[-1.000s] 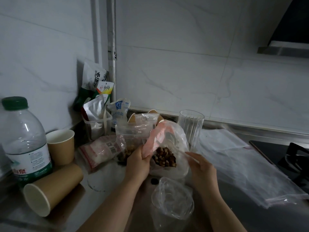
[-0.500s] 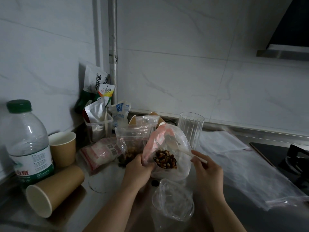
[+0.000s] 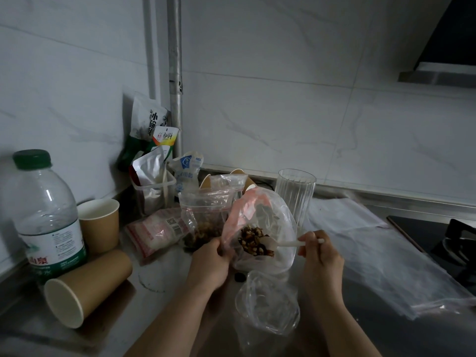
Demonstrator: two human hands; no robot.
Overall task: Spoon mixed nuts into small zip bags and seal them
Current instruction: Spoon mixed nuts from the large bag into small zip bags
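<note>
Mixed nuts (image 3: 255, 242) sit heaped inside a clear plastic bag with a pink edge (image 3: 260, 222), held up at centre frame just above the steel desk (image 3: 164, 315). Largest in view, a stack of flat clear zip bags (image 3: 381, 256) spreads across the right half of the desk, beside a dark stove (image 3: 456, 243) at the right edge. At the left edge stands a water bottle (image 3: 45, 215) with a green cap; a brown paper cup (image 3: 87, 287) lies on its side in front of it and another upright cup (image 3: 99, 225) stands just behind. Toward the upper left, snack packets (image 3: 152, 130) lean in the wall corner above a small plastic tub (image 3: 153, 191). A second zip bag holding nuts (image 3: 203, 217) stands just left of the held bag, and a ribbed glass (image 3: 295, 197) stands just behind it. An open small zip bag (image 3: 268, 305) rests at lower centre, between the two forearms. The left hand (image 3: 210, 264) grips the held bag's left edge with its fingers curled round the plastic. The right hand (image 3: 320, 256) pinches the handle of a white plastic spoon (image 3: 280, 244), whose bowl reaches into the nuts. A single dark piece (image 3: 239, 277) lies on the desk under the bag.
</note>
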